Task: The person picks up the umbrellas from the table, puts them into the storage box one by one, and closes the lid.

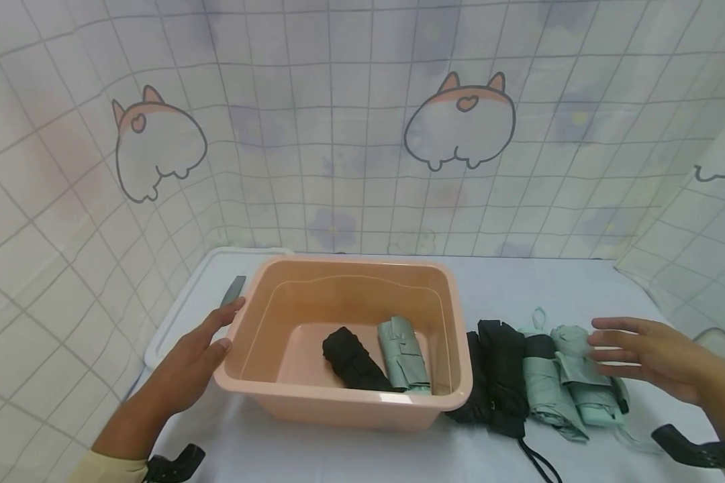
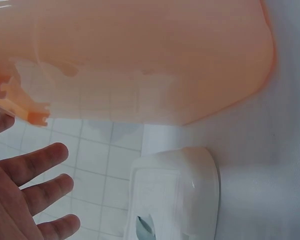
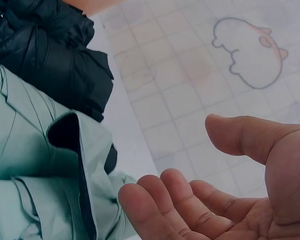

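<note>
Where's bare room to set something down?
Table behind the umbrella row, up to the patterned backdrop; table in front of the peach basin; basin floor left of its black umbrella. Crowded: that row, right of the basin.

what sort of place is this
Probably a makeshift tabletop workspace, though the pictures don't show which building it is in: a grid-patterned curtain hangs around a white tabletop, which holds a tub and what look like folded umbrellas.

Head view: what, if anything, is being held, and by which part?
Nothing, it seems: the left grip is open at the left rim of the tub; the right grip is empty.
</note>
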### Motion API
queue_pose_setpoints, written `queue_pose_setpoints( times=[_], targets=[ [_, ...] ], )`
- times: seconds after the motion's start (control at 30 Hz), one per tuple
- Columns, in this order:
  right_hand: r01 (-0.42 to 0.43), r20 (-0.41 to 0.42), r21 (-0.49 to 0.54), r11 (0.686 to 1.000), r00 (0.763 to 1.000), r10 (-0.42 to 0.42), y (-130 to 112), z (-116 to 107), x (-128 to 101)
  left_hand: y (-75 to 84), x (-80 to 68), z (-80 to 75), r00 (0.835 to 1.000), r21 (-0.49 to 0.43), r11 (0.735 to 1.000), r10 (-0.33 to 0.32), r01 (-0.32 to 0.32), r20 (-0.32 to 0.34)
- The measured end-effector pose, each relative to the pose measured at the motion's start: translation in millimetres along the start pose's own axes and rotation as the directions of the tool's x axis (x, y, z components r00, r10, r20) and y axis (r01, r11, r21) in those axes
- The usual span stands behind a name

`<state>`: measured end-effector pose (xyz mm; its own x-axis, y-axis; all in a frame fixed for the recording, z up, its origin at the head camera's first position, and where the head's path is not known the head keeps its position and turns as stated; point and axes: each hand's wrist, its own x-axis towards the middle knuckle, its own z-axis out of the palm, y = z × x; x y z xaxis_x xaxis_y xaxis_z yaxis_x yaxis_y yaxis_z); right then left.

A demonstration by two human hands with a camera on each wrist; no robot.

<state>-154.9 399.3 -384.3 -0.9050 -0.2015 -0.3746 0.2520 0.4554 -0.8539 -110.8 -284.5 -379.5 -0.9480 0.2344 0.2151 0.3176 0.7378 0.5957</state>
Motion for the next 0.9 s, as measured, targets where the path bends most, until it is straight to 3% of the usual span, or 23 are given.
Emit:
queue_pose_setpoints(
  times=[0.3,0.5,0.9],
  targets=[
    [-0.045,-0.034,-0.119,0.992,0.999,0.041,12,-12,0,0.1,0.0,-0.7,1.0,-0.013,1.0,0.012,-0.012,-0.002],
    [-0.054,-0.05,-0.132,0.99,0.998,0.047,20,-20,0,-2.3,0.9,-0.8,1.0,-0.011,1.0,0.027,-0.027,-0.007],
    [-0.173,-0.072,-0.122,0.977,0.984,0.165,37,-25,8,-5.1,1.0,-0.9,0.999,-0.023,0.999,0.045,-0.045,-0.014]
  ],
)
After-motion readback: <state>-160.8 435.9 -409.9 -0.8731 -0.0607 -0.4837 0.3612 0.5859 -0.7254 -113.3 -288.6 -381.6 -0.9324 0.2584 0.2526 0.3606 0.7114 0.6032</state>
